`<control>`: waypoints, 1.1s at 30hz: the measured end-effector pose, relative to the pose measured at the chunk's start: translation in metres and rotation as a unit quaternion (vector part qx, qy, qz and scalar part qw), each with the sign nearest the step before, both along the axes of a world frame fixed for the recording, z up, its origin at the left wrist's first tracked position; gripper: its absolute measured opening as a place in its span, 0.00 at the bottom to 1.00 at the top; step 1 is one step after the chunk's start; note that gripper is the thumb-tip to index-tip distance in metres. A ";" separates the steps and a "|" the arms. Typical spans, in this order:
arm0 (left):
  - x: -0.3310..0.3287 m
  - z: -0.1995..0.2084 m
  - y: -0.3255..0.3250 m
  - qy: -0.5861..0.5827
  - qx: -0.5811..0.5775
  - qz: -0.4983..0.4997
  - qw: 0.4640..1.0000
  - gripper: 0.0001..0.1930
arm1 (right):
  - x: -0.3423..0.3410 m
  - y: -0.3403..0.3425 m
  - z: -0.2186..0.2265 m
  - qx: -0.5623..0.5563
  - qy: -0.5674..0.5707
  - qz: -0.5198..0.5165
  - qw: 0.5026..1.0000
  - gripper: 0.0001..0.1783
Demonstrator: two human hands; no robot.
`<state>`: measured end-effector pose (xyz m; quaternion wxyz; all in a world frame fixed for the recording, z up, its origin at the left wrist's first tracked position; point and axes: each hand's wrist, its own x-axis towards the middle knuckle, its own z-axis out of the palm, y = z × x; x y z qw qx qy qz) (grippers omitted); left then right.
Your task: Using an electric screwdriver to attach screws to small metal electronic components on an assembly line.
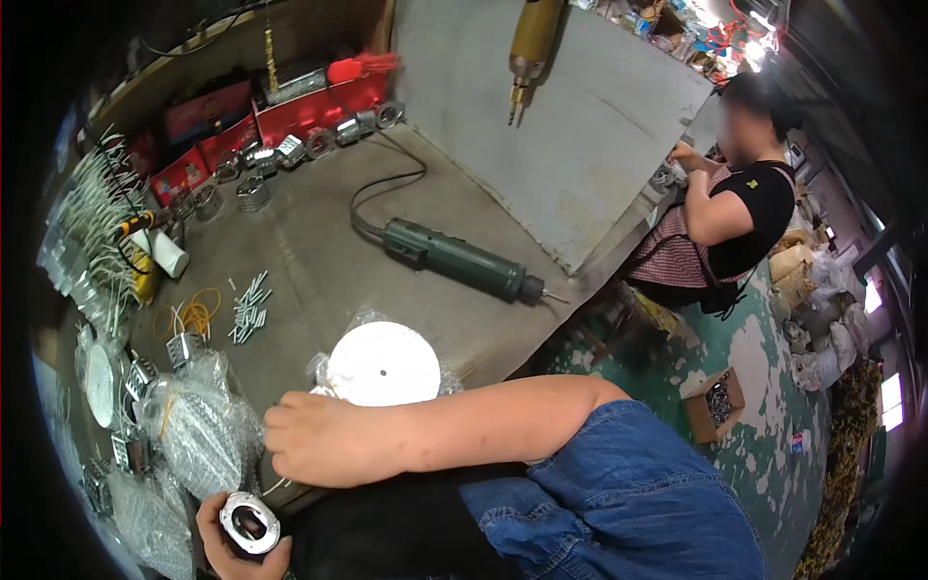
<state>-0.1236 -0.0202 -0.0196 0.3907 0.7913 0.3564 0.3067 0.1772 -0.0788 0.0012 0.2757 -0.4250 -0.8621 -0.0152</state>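
Observation:
My left hand [227, 559] is closed around an oval metal housing [250, 525] with a shiny rim and a dark hollow in its middle. Above and to the right of it, my right hand [324, 441] is curled into a loose fist with its back to me, so whatever its fingers hold is hidden. A thin white cord [278, 488] shows just below that fist. Right behind the wrist lies a white round disc [385, 362] with a small centre hole, on clear plastic film. Bubble-wrapped parts [198, 440] are heaped to the left of my right fingers.
A green corded electric screwdriver [459, 259] lies mid-table; a brass-coloured one [531, 58] hangs above. Screws [249, 307] and yellow rubber bands [196, 311] sit left. Metal cages [253, 194] line the back by red boxes [304, 104]. Beyond a grey panel [565, 126] works another person [730, 198].

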 end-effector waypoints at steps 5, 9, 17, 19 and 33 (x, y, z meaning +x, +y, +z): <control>0.051 0.032 -0.016 0.073 0.106 -0.059 0.990 0.44 | 0.020 -0.010 -0.009 -0.074 0.209 0.041 0.974 0.09; 0.080 0.041 -0.014 0.062 0.162 -0.089 0.981 0.42 | 0.023 -0.020 0.004 -0.095 0.170 -0.034 0.980 0.15; 0.059 0.032 -0.025 -0.084 0.012 -0.042 0.996 0.46 | 0.009 -0.011 0.009 -0.080 0.149 -0.018 0.985 0.14; 0.054 0.035 -0.019 -0.217 -0.125 -0.069 0.966 0.53 | 0.010 -0.012 0.008 -0.090 0.146 -0.017 0.985 0.14; 0.089 0.001 -0.016 -0.123 0.051 -0.120 0.984 0.49 | 0.013 -0.011 0.005 -0.105 0.160 -0.042 0.981 0.08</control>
